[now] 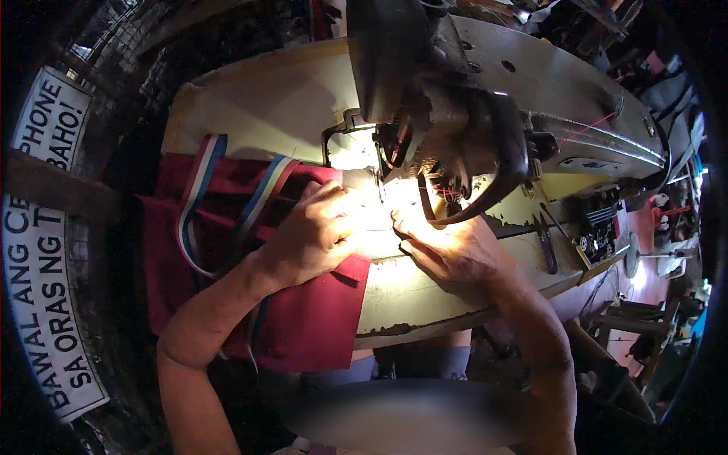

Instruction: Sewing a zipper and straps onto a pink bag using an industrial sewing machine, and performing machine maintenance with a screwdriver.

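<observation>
A dark sewing machine [455, 121] stands over a pale worktable, its lamp lighting the needle area so brightly that detail washes out. Red fabric [318, 326] lies to the left of the needle and hangs over the table's front edge. Striped ribbon [187, 197] in blue, white and red loops across it. My left hand [322, 231] rests on the fabric with curled fingers, gripping it near the machine. Just right of the needle area, my right hand [451, 246] has its fingertips drawn together; glare hides what lies between them.
Slim dark-handled tools [546, 243] lie on the table's right side, beside a small tray [595, 246] of metal parts. Red thread [588, 127] runs toward the machine from the right. A white lettered sign [57, 303] and a wooden beam [53, 186] stand at the left.
</observation>
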Demonstrator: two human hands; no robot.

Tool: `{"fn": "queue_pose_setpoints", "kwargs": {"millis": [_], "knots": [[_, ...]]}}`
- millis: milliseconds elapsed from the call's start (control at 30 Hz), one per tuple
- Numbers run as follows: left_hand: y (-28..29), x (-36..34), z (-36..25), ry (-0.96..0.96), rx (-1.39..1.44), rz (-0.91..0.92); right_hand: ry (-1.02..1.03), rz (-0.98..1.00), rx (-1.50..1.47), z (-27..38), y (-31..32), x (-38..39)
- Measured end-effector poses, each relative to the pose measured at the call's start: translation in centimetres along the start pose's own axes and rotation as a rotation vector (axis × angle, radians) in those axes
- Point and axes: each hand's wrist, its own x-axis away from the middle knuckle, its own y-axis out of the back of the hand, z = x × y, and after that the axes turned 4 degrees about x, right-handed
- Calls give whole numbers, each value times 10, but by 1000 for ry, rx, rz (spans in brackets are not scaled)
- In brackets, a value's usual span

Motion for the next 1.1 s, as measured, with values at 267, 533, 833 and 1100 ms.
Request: {"fn": "queue_pose_setpoints", "kwargs": {"millis": [267,533,833,1100], "knots": [[-2,0,-3,-9,-52,-5,36,-68,-20,-4,-9,4],[0,1,-6,-43,-145,-4,50,-99,-18,-3,-6,4],[-1,1,-2,-55,-106,-1,-34,-18,-7,2,-1,3],[3,-1,-10,-101,-228,14,22,-31,59,7,-7,1]]}}
